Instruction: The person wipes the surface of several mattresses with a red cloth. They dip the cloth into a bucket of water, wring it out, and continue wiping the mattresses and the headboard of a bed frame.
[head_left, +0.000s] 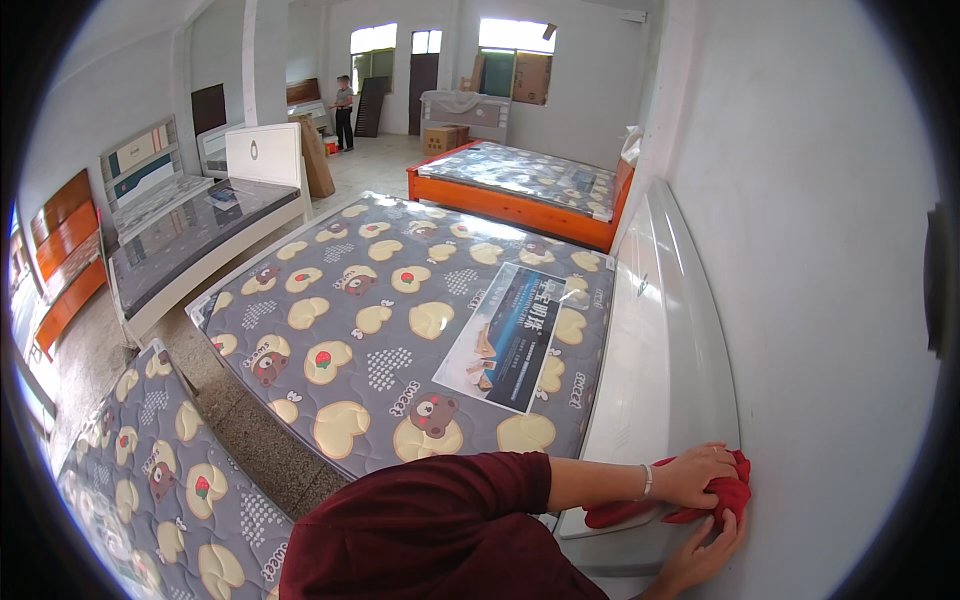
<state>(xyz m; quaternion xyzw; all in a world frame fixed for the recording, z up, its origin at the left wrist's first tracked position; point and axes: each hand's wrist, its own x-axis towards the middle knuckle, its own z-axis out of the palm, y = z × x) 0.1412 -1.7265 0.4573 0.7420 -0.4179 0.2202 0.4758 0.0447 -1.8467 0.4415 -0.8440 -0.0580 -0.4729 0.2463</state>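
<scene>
A red cloth (729, 495) lies bunched at the near end of a glossy white headboard (645, 360), close to the wall. My left hand (694, 474), with a bracelet at its wrist, grips the cloth from above. Below it my right hand (703, 553) has its fingers against the cloth's lower edge; whether they close on it I cannot tell. Part of the red cloth hangs under my left forearm. Beside the headboard lies a grey mattress (390, 315) printed with hearts and bears, with a printed sheet (502, 337) on it.
Another patterned mattress (169, 480) is at the lower left, across a narrow floor gap. An orange wooden bed (510, 206) stands beyond the large mattress. A white bed frame (217, 262) is at the left. The wall (825, 300) borders the headboard. A person (343, 112) stands far back.
</scene>
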